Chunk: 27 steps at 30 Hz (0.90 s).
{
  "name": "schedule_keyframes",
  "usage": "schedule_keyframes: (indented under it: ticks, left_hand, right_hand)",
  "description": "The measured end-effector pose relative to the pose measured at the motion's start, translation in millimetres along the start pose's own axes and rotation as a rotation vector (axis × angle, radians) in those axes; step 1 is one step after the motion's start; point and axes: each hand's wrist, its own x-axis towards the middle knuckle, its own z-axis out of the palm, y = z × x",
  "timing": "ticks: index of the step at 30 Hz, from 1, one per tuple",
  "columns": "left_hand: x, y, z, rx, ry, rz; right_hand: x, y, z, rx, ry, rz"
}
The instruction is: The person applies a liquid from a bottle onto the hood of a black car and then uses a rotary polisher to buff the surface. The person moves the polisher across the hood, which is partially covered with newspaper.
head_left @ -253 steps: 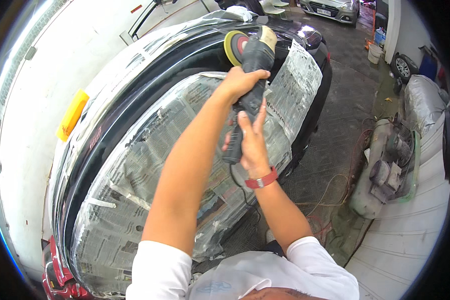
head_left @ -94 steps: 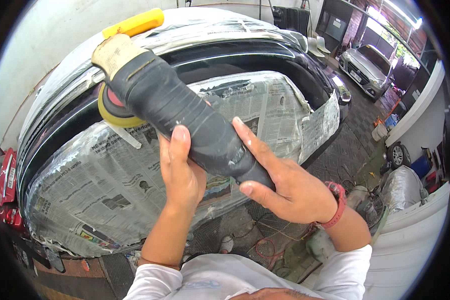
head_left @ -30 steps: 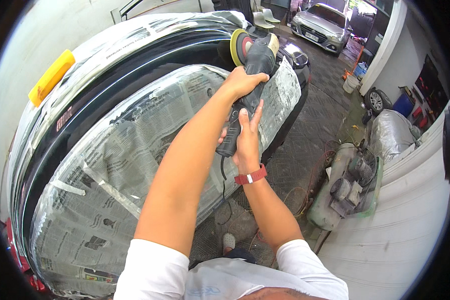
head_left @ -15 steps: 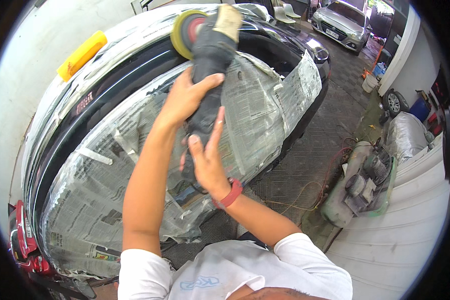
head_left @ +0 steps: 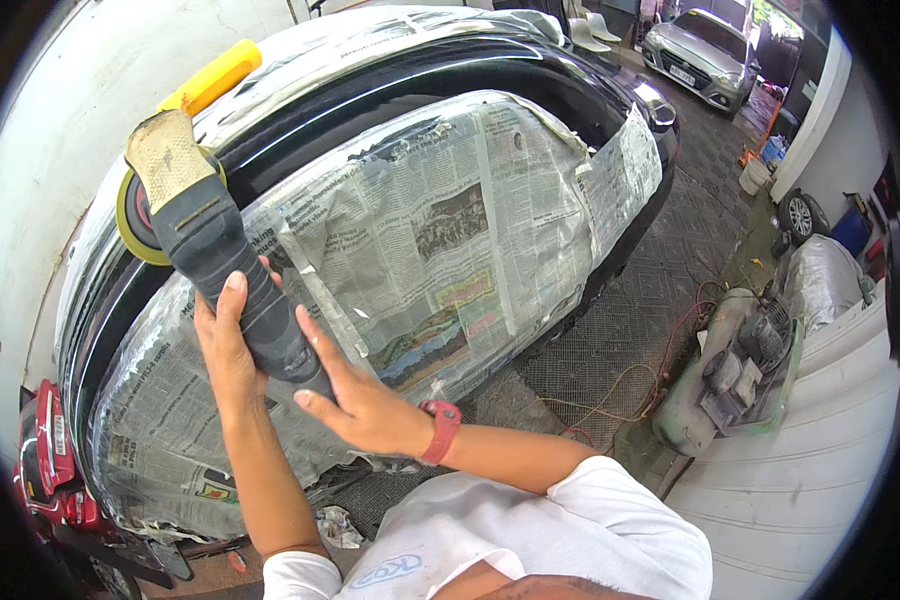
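Note:
Both my hands hold a black electric polisher (head_left: 215, 235) over the masked side of a black car (head_left: 315, 115). My left hand (head_left: 232, 350) wraps round the middle of its body. Farther back, my right hand (head_left: 370, 405), with a red watch on its wrist, grips the rear end. Tan tape covers the polisher's head, and its round yellow-edged pad (head_left: 128, 225) lies at the car's bare black strip, partly hidden by the head. Newspaper sheets (head_left: 400, 255) under clear film cover the car's side. Beyond the polisher's head a yellow bottle (head_left: 215, 75) lies on the covered roof.
A white wall (head_left: 45, 190) runs along the left. At right stand an air compressor (head_left: 735, 370) with hoses on the floor, a loose wheel (head_left: 803, 216) and a white bucket (head_left: 755, 178). A silver car (head_left: 700, 58) is parked behind; a red vehicle (head_left: 52, 450) stands at lower left.
The polisher has swung from the upper middle to the left along the black strip, both hands moving with it. The pad now lies below the yellow bottle. My view has shifted slightly.

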Motion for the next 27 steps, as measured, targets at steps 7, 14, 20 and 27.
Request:
schedule_keyframes:
  ticks: [7,14,20,27]
  left_hand:
    - [43,-26,102,-0.069,-0.202,-0.027]
    - [76,-76,304,-0.142,-0.515,-0.143]
    - [101,-123,451,-0.179,-0.65,-0.287]
    - [134,-104,499,-0.364,-0.621,-0.389]
  right_hand:
    - [-3,-15,-87,0.007,0.179,0.251]
    - [-23,-13,-215,0.03,0.58,0.348]
    - [-27,-9,-326,0.043,0.768,0.414]
    - [10,-53,-383,-0.145,0.727,0.546]
